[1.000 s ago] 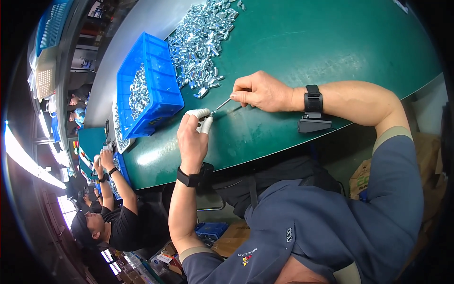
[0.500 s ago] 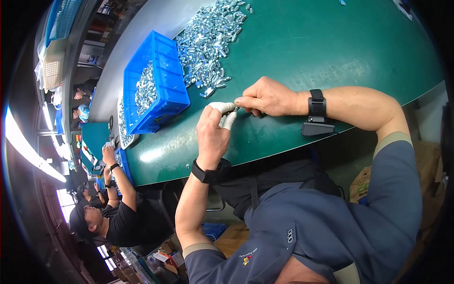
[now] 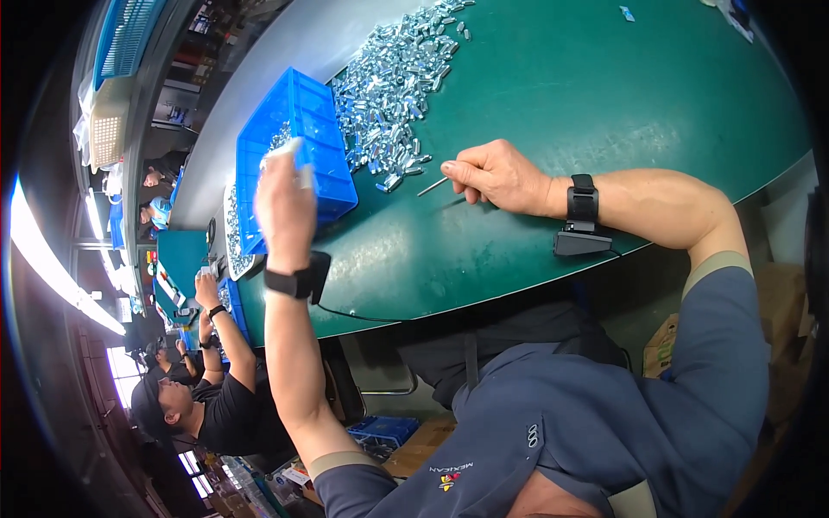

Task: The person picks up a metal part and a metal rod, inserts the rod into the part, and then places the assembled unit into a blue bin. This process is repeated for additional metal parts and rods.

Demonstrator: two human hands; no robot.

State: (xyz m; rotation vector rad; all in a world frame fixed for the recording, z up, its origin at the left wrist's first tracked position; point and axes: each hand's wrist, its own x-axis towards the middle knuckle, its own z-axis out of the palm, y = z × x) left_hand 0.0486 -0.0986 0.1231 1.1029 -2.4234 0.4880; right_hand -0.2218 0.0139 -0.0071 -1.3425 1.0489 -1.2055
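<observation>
Between the thumb and fingers of my right hand (image 3: 499,177) is a thin metal rod (image 3: 433,186), its free end pointing left over the green table. My left hand (image 3: 287,207), with white wraps on its fingertips, is over the near side of a blue plastic bin (image 3: 319,129). Motion smears its fingers, so whether they hold anything cannot be seen. Inside the bin lie small shiny metal parts (image 3: 281,135), partly hidden by that hand. Beyond and right of the bin spreads a loose pile of similar silvery metal parts (image 3: 389,104).
The green tabletop (image 3: 587,104) curves away to the right. A white tray of metal parts (image 3: 235,237) stands left of the bin. A small blue scrap (image 3: 627,14) lies at the far side. At the left a co-worker in black (image 3: 233,406) works at the same bench line.
My left hand has left my right hand and swung left to the blue bin. My right hand has stayed nearly in place, and the rod in it now shows.
</observation>
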